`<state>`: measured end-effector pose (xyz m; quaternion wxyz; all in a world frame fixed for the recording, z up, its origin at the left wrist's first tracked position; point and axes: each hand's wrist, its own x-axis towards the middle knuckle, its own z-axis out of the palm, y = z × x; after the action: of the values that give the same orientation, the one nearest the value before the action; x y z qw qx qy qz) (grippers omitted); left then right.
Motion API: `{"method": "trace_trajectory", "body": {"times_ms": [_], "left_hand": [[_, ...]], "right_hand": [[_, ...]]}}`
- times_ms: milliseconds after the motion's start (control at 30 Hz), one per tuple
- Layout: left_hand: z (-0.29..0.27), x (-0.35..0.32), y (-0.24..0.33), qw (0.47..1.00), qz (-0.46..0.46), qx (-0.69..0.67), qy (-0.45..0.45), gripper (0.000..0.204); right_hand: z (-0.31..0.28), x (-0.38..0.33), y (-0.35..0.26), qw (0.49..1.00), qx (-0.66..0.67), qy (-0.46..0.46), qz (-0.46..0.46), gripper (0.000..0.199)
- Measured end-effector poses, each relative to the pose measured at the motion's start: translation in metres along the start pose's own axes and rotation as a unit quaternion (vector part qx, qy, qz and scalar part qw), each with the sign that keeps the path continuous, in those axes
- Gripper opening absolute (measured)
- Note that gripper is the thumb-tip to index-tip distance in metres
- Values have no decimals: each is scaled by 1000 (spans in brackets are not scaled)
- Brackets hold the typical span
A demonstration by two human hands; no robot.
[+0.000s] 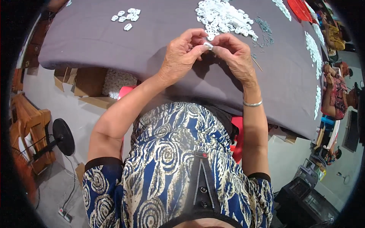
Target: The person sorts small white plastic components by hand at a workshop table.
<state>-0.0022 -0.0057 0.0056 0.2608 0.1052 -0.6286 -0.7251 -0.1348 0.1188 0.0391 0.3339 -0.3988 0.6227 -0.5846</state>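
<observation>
My dark blue and cream patterned top (pixel 167 152) is closest to me, with a silvery bangle (pixel 253 103) on my right wrist. Past it, over the near side of the counter (pixel 152 49), both my grips meet at one small white part (pixel 208 45). My left grip (pixel 182 51) has its thumb and fingers pinched close on the part's left side; my right grip (pixel 236 53) pinches it from the right, fingers curled. The part is held up off the grey-brown cloth; I cannot tell which fingers behind it touch.

Under the counter's edge, to my left, an open cardboard box (pixel 89 81) stands beside a mass of small white pieces (pixel 116 81). A thin stick (pixel 257 64) lies just beyond my right grip. Farther out sit a big heap of white parts (pixel 224 17), a scatter of small grey pieces (pixel 265 30) right beside it, and, well to the left, a small loose cluster of white parts (pixel 128 16). A red tray (pixel 298 9) lies at the far right.
</observation>
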Motion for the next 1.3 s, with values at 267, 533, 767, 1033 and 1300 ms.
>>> {"method": "trace_trajectory", "body": {"times_ms": [267, 533, 767, 1033, 1300], "left_hand": [[3, 1, -2, 1000, -7, -26, 9, 24], [5, -4, 4, 999, -21, 8, 35, 22], [4, -2, 1, 995, 13, -9, 103, 20], [3, -1, 1, 991, 31, -20, 127, 17], [-1, 2, -6, 992, 33, -4, 123, 18]], "right_hand": [[2, 1, 5, 999, -17, 3, -27, 13], [5, 0, 9, 994, -93, 14, -56, 11], [7, 4, 6, 932, -315, 63, -170, 15], [-1, 13, 10, 891, -375, 165, -197, 13], [-37, -11, 6, 906, -288, 290, -112, 8]]}}
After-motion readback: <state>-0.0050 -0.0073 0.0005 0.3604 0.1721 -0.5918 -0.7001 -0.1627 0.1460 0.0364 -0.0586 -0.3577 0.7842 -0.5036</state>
